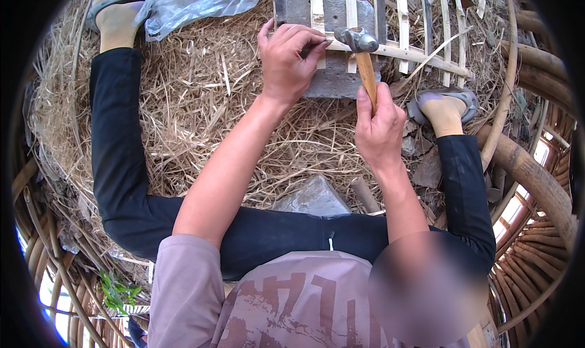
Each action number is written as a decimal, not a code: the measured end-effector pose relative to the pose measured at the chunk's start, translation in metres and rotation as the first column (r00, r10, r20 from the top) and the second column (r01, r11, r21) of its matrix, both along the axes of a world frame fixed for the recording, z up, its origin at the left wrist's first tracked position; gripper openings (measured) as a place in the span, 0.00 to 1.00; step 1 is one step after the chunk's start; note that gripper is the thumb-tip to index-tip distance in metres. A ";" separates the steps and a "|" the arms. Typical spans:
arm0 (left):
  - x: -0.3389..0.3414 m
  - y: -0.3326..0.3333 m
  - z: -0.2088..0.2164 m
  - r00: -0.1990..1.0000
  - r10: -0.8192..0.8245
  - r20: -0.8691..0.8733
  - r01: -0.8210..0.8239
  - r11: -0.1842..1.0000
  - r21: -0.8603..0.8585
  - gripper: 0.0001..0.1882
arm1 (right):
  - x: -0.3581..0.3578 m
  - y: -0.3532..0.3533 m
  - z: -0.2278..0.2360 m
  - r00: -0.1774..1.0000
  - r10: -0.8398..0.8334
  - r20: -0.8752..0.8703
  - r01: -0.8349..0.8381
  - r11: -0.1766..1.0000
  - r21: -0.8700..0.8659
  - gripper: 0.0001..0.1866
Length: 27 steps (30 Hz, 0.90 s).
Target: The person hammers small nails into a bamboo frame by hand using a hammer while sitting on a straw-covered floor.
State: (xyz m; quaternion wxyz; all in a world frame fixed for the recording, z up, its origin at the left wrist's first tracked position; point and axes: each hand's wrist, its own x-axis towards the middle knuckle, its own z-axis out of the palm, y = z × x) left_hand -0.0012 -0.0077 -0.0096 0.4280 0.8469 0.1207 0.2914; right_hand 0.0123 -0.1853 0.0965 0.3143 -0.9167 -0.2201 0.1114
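My right hand [381, 124] grips the lower part of the wooden handle of a hammer [366, 71]. Its metal head is above a pale bamboo cross strip [420, 57], just right of my left fingertips; whether it touches is unclear. Thumb and fingers of my left hand [285, 63] are pinched together at the strip's left part, and whatever small thing they hold is too small to make out. Several upright slats [402, 22], some pale and some dark, lie across the strip. A grey stone block [332, 87] is under the slats and strip.
Straw and wood shavings [201, 129] cover the ground. A clear plastic bag [198, 10] lies at the far left near my foot. Another grey block [314, 197] sits close to my lap. Thick bamboo poles [530, 180] curve along the right side.
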 end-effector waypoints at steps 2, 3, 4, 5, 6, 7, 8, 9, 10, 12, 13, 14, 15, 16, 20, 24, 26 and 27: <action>-0.001 -0.001 -0.003 1.000 0.003 -0.003 -0.003 1.000 -0.001 0.04 | -0.001 -0.001 -0.002 1.000 0.005 0.005 -0.005 1.000 0.005 0.10; -0.002 -0.002 -0.005 1.000 0.005 -0.005 -0.005 1.000 -0.002 0.04 | -0.002 -0.001 -0.001 1.000 0.005 0.004 -0.005 1.000 0.004 0.10; -0.002 -0.002 -0.006 1.000 0.005 -0.005 -0.005 1.000 -0.003 0.04 | -0.002 0.000 0.000 1.000 -0.006 -0.026 0.006 1.000 -0.001 0.11; -0.002 -0.002 -0.007 1.000 -0.001 -0.003 0.001 1.000 -0.004 0.04 | -0.002 0.000 0.000 0.998 -0.016 -0.055 0.016 1.000 -0.006 0.11; -0.003 -0.002 -0.008 1.000 -0.007 0.000 0.007 1.000 -0.004 0.04 | -0.002 -0.001 0.000 0.998 -0.017 -0.056 0.016 1.000 -0.006 0.11; -0.002 -0.002 -0.008 1.000 -0.007 0.001 0.007 1.000 -0.006 0.04 | -0.002 -0.001 -0.001 0.999 -0.015 -0.052 0.014 1.000 -0.006 0.11; -0.002 -0.002 -0.009 1.000 -0.008 0.006 0.008 1.000 -0.007 0.04 | -0.002 -0.002 -0.001 0.999 -0.012 -0.049 0.012 1.000 -0.006 0.11; -0.002 -0.002 -0.010 1.000 -0.009 0.010 0.009 1.000 -0.007 0.04 | -0.002 -0.002 -0.001 0.999 -0.013 -0.048 0.012 1.000 -0.007 0.11; -0.002 -0.002 -0.010 1.000 -0.008 0.011 0.008 1.000 -0.008 0.04 | -0.002 -0.002 -0.001 0.999 -0.012 -0.044 0.012 1.000 -0.005 0.11; -0.002 -0.001 -0.012 1.000 -0.009 0.014 0.009 1.000 -0.023 0.04 | -0.002 -0.002 -0.001 0.999 -0.010 -0.040 0.010 1.000 -0.003 0.11; -0.002 -0.001 -0.013 1.000 -0.008 0.015 0.009 1.000 -0.024 0.04 | -0.002 -0.002 0.000 0.999 -0.002 -0.036 0.001 1.000 -0.013 0.11; -0.002 0.000 -0.013 1.000 -0.007 0.015 0.008 1.000 -0.022 0.04 | -0.002 -0.002 0.000 0.999 0.007 -0.032 -0.008 1.000 -0.023 0.11; -0.002 0.001 -0.014 1.000 -0.006 0.015 0.006 1.000 -0.020 0.04 | -0.002 -0.002 0.000 0.999 0.008 -0.032 -0.009 1.000 -0.024 0.11; -0.003 0.001 -0.013 1.000 -0.005 0.014 0.005 1.000 -0.021 0.04 | -0.002 -0.002 0.000 1.000 0.022 -0.014 -0.022 0.999 -0.024 0.10; -0.003 0.002 -0.012 1.000 -0.015 0.020 0.016 0.999 -0.045 0.04 | -0.004 0.000 -0.001 0.997 0.071 0.028 -0.069 0.996 -0.054 0.10; -0.003 0.002 -0.013 0.999 -0.006 0.036 0.008 0.998 -0.056 0.05 | -0.006 0.001 -0.001 0.994 0.100 0.033 -0.096 0.990 -0.100 0.09; -0.002 0.003 -0.014 0.999 0.002 0.049 0.001 0.999 -0.042 0.05 | -0.007 0.003 0.000 0.997 0.080 0.022 -0.078 0.994 -0.075 0.09; -0.002 0.004 -0.015 0.998 0.005 0.061 -0.003 1.000 -0.028 0.05 | -0.007 0.003 0.001 0.996 0.083 0.022 -0.081 0.994 -0.076 0.09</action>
